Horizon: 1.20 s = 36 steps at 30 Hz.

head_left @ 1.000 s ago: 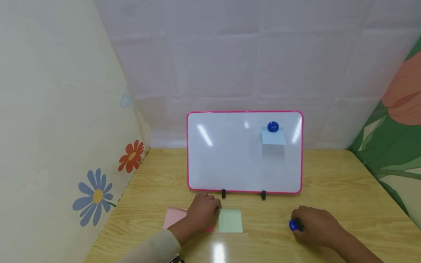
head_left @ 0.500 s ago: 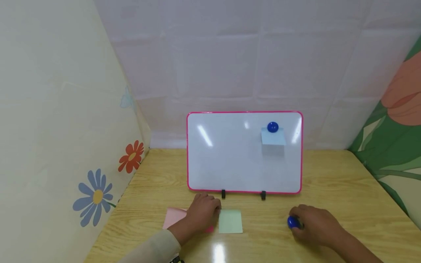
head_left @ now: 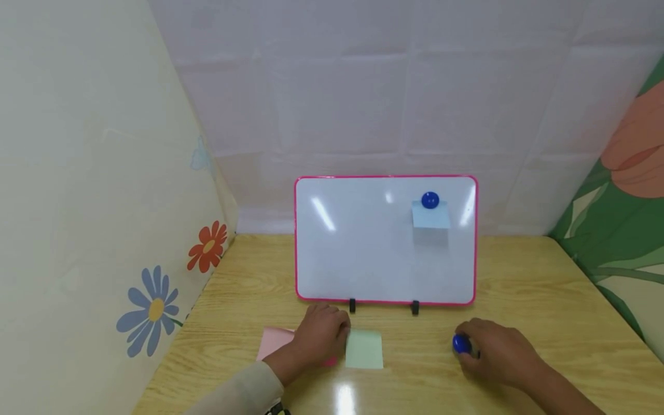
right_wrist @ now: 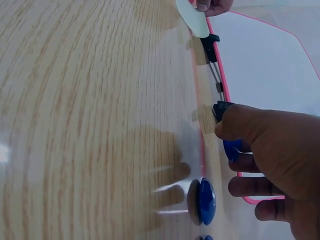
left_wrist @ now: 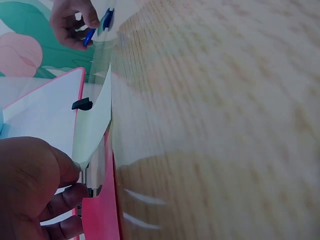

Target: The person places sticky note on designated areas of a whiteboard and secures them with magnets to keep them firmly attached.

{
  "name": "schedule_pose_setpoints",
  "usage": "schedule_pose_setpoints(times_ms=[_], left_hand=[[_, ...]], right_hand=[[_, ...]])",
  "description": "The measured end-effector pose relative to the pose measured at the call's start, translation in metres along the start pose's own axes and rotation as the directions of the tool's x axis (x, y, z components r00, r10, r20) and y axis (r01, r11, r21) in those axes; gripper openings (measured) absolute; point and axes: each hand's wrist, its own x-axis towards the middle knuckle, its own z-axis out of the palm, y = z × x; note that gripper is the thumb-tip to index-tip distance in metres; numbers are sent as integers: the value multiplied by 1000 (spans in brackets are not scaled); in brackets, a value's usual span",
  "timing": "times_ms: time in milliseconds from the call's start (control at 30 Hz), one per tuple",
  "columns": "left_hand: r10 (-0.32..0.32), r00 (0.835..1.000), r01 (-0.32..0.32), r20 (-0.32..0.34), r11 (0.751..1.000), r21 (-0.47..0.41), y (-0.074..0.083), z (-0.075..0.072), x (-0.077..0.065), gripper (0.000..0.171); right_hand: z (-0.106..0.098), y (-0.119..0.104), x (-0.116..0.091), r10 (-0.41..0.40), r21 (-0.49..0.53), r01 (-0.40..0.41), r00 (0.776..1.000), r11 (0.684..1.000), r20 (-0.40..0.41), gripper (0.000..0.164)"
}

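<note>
My left hand (head_left: 320,335) pinches the upper left corner of a pale green sticky note (head_left: 365,350) between thumb and fingertip. In the left wrist view, that note (left_wrist: 95,120) tilts up off the table at the held edge. A light pink sticky note (head_left: 274,341) and a hot pink one (left_wrist: 101,217) lie under and beside this hand, partly hidden. My right hand (head_left: 498,353) holds a round blue magnet (head_left: 460,344) by its edge, above the table to the right. In the right wrist view the magnet (right_wrist: 231,149) shows between thumb and fingers.
A pink-framed whiteboard (head_left: 363,248) stands behind the hands on black feet (head_left: 415,308). A blue magnet (head_left: 430,200) pins a light blue note (head_left: 431,217) at its upper right. Another blue magnet (right_wrist: 206,201) lies on the table below my right hand, with part of one more beyond.
My right hand has shifted slightly left and toward the whiteboard with the blue magnet. My left hand stays nearly still at the green note's corner.
</note>
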Motion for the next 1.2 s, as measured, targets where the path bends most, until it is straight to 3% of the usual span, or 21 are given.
schedule_pose_setpoints(times_ms=[667,933,1200], left_hand=[[6,999,-10,-48,997,-74,3,-2,4,10],[11,996,-20,-85,994,-106,3,-5,9,8],[14,993,-28,-113,991,-127,0,-6,12,8]], right_hand=[[-2,1,3,-2,-8,1,994,1000,-105,41],[-4,-1,7,46,-11,-47,997,999,-63,45],[-5,-1,7,14,-35,-19,991,999,-133,45]])
